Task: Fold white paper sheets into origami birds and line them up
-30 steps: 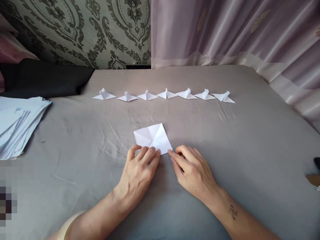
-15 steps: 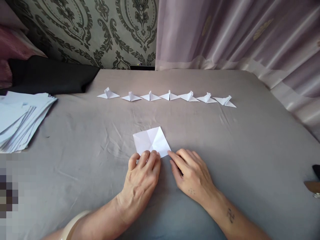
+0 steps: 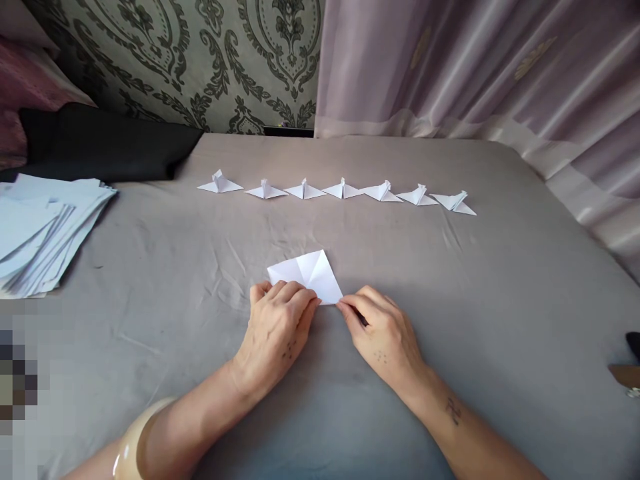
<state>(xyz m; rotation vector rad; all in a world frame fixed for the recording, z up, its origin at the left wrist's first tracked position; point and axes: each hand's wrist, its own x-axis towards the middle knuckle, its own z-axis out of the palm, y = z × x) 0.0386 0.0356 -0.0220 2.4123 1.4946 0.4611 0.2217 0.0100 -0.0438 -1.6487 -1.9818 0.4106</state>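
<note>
A creased square sheet of white paper (image 3: 320, 277) lies on the grey cloth in front of me, with fold lines meeting near its middle. My left hand (image 3: 281, 323) covers its near left part, fingers curled and thumb pinching the near edge. At the right corner, my right hand (image 3: 383, 327) pinches the paper between thumb and forefinger. The near left corner is hidden under my left hand. Beyond the sheet stands a row of several folded white paper birds (image 3: 343, 190), wings spread and almost touching.
A stack of white paper sheets (image 3: 45, 233) lies at the left, near a black cloth (image 3: 100, 143). Grey fabric (image 3: 500, 300) covers the surface. A purple curtain (image 3: 440, 67) hangs at the back right beside a patterned wall (image 3: 190, 60). A brown and black object (image 3: 625, 375) shows at the right edge.
My left hand has turned and its thumb now pinches the near edge. My right thumb has come up to the forefinger on the right corner. The view has shifted slightly.
</note>
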